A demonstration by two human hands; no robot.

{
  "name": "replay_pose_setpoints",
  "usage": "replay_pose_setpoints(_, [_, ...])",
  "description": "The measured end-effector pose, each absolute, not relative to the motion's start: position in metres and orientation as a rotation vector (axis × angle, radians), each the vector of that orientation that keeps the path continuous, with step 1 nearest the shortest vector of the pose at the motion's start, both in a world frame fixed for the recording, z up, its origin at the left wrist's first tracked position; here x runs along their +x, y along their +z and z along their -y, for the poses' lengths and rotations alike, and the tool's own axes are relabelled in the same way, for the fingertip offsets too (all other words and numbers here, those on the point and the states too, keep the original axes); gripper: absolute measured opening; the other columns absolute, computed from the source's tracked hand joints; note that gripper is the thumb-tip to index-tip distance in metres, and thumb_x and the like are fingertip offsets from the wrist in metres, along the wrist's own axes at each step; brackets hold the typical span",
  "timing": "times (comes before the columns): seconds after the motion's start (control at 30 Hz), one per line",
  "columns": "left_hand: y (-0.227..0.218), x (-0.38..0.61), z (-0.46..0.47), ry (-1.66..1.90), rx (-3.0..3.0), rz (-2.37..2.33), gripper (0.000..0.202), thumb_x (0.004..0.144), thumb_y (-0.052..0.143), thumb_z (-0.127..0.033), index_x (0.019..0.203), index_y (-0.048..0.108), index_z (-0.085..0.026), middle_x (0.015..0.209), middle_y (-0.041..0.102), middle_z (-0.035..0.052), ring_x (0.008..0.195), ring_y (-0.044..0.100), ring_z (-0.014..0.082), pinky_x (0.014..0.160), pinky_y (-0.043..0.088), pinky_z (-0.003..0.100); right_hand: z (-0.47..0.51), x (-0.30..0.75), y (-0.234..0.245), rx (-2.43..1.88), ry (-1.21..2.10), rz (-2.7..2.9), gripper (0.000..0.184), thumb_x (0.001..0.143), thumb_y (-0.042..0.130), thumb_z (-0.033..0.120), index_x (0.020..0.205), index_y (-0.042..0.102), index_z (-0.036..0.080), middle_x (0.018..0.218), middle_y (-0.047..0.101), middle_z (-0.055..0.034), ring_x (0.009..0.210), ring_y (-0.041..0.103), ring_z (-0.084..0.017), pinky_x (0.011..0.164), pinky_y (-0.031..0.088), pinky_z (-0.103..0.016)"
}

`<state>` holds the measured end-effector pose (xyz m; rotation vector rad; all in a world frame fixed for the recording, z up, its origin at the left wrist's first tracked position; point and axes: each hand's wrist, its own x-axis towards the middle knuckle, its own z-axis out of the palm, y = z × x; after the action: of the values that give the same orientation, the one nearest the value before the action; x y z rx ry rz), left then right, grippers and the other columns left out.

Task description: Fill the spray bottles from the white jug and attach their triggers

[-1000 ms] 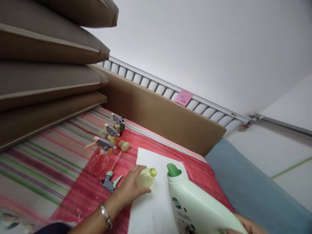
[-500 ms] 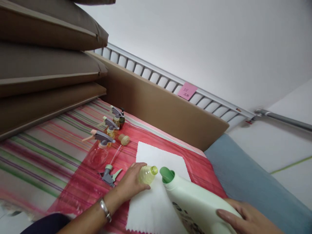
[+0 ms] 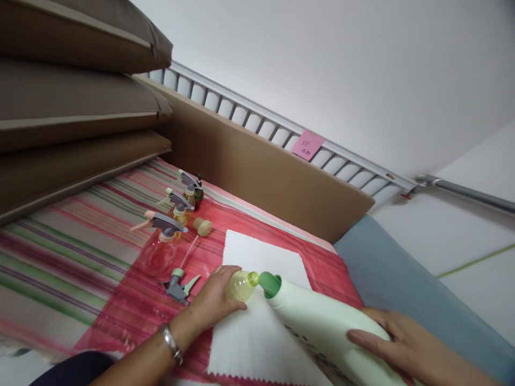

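My left hand (image 3: pixel 219 297) is wrapped round a small clear yellow spray bottle (image 3: pixel 241 286) without its top, tilted with its mouth to the right. In my right hand (image 3: pixel 394 343) is a large pale green detergent jug (image 3: pixel 322 321), tipped over so that its dark green spout (image 3: pixel 269 283) meets or nearly meets the bottle's mouth. I cannot make out any liquid flowing. Left of my left hand lies a loose grey and green spray trigger (image 3: pixel 177 287) with its thin tube. Both hands are above a white cloth (image 3: pixel 257 343) with zigzag edges.
Several spray bottles stand at the left, the nearest a pink one (image 3: pixel 159 254). A beige cap-like piece (image 3: pixel 204 227) lies by them. Stacked brown cushions (image 3: pixel 80 96) rise at the far left. Behind are a brown board (image 3: pixel 249 166) and a white radiator (image 3: pixel 225 107).
The jug has moved left, bringing its spout up to the small bottle's mouth. My left hand keeps its hold on the bottle. The whole view has shifted slightly.
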<state>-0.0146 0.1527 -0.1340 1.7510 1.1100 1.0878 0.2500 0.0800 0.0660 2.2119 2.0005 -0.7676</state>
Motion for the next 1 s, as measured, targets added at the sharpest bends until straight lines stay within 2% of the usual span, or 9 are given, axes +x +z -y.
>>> replay_pose_setpoints(0.2, [-0.141, -0.014, -0.154, 1.128, 1.753, -1.088, 0.067, 0.053, 0.082, -0.025, 0.114, 0.054, -0.024, 0.116, 0.059, 0.0069, 0.11, 0.053, 0.0265, 0.099, 0.039, 0.042, -0.082, 0.248, 0.073, 2.228, -0.784, -1.956, 0.052, 0.069, 0.055, 0.067, 0.073, 0.062, 0.016, 0.064, 0.06, -0.003, 0.046, 0.043, -0.01, 0.04, 0.034, -0.02])
replay_pose_setpoints(0.57, [-0.144, -0.012, -0.154, 1.126, 1.777, -1.078, 0.068, 0.054, 0.082, -0.025, 0.115, 0.054, -0.024, 0.116, 0.059, 0.007, 0.111, 0.052, 0.0257, 0.099, 0.039, 0.041, -0.084, 0.246, 0.078, 2.192, -0.708, -1.975, 0.05, 0.07, 0.053, 0.066, 0.07, 0.063, 0.017, 0.064, 0.062, -0.0042, 0.052, 0.05, -0.014, 0.043, 0.039, -0.022])
replay_pose_setpoints(0.73, [-0.141, -0.012, -0.152, 1.113, 1.782, -1.082, 0.068, 0.053, 0.083, -0.023, 0.115, 0.054, -0.022, 0.116, 0.059, 0.0077, 0.11, 0.052, 0.026, 0.098, 0.04, 0.041, -0.086, 0.248, 0.08, 2.151, -0.644, -1.99, 0.045, 0.072, 0.053, 0.062, 0.075, 0.066, 0.019, 0.073, 0.068, -0.0064, 0.062, 0.058, -0.02, 0.045, 0.042, -0.022])
replay_pose_setpoints(0.9, [-0.14, -0.012, -0.152, 1.111, 1.787, -1.076, 0.068, 0.054, 0.083, -0.023, 0.115, 0.054, -0.025, 0.115, 0.059, 0.0064, 0.11, 0.052, 0.0259, 0.098, 0.04, 0.042, -0.087, 0.244, 0.086, 2.107, -0.617, -1.998, 0.045, 0.077, 0.047, 0.06, 0.077, 0.067, 0.02, 0.073, 0.069, -0.0067, 0.062, 0.061, -0.021, 0.043, 0.041, -0.023])
replay_pose_setpoints(1.0, [-0.141, -0.012, -0.152, 1.113, 1.788, -1.074, 0.068, 0.053, 0.083, -0.023, 0.115, 0.054, -0.024, 0.115, 0.059, 0.007, 0.11, 0.052, 0.0259, 0.098, 0.04, 0.042, -0.087, 0.242, 0.087, 2.092, -0.605, -1.989, 0.041, 0.078, 0.048, 0.058, 0.078, 0.067, 0.021, 0.076, 0.07, -0.0061, 0.069, 0.063, -0.023, 0.05, 0.044, -0.024])
